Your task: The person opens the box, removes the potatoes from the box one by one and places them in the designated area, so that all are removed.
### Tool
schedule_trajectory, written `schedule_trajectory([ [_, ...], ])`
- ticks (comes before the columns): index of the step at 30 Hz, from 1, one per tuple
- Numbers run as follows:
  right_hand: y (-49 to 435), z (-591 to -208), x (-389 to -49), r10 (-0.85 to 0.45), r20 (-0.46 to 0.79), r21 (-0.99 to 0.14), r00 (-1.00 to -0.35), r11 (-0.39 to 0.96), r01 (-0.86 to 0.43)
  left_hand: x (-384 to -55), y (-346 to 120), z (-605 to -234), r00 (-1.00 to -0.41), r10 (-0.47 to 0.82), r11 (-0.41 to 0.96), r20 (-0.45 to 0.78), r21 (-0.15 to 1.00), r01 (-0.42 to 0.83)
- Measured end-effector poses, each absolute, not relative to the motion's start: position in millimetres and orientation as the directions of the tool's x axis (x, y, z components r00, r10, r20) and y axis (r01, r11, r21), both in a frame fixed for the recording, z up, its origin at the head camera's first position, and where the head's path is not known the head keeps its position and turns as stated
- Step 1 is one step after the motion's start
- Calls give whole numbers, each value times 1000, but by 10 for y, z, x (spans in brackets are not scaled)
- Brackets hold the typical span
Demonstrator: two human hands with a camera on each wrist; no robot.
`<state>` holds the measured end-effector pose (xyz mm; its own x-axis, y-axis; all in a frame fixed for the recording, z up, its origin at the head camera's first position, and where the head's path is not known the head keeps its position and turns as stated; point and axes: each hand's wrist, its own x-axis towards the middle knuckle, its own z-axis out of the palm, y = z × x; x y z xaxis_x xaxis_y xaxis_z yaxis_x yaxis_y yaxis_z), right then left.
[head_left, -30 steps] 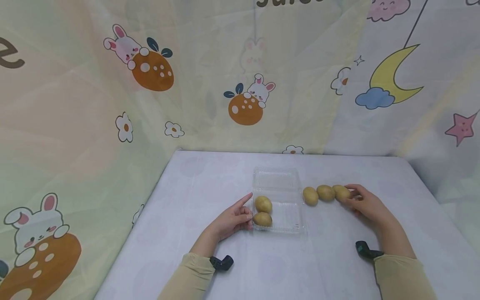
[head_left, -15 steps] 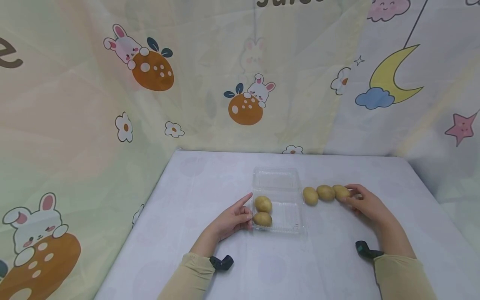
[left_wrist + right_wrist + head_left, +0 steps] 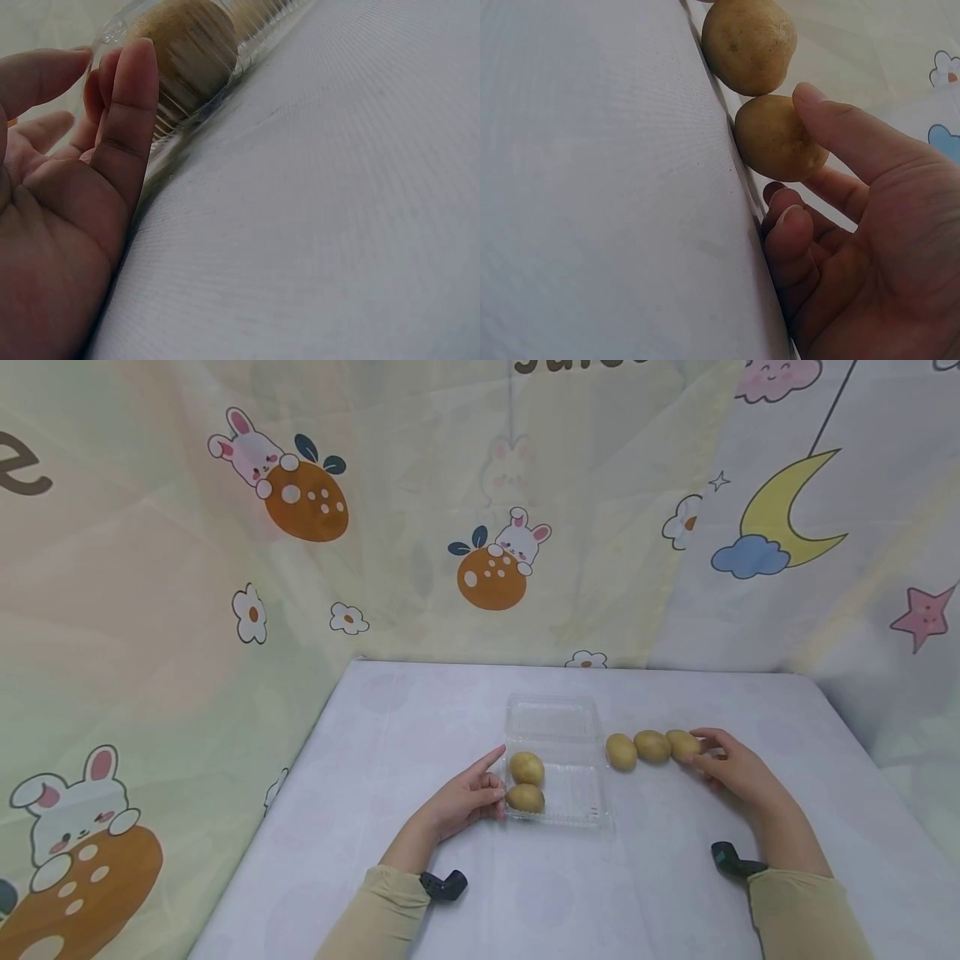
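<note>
A clear plastic clamshell box lies with its lid folded back; two potatoes, one behind the other, sit along its left side. My left hand pinches the box's left wall, index finger stretched along it. In the left wrist view the fingers lie against the ribbed wall, with a potato showing through. To the box's right, three potatoes form a row. My right hand holds the rightmost potato between thumb and index finger, its other fingers curled in below, as the right wrist view shows.
The middle potato of the row touches its right neighbour, and the left potato stands close to the box. A white cloth covers the table. Behind it hangs a printed curtain. Each wrist wears a black camera mount.
</note>
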<state>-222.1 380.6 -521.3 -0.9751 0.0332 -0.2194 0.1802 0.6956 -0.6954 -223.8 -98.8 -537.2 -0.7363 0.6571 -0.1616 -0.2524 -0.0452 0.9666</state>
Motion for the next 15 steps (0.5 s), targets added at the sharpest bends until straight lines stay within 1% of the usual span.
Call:
schedule_trajectory([
  [15, 3803, -5214, -2206, 40, -222, -703, -974, 686, 188, -2241, -988, -5374, -736, 660, -54, -151, 967, -247],
])
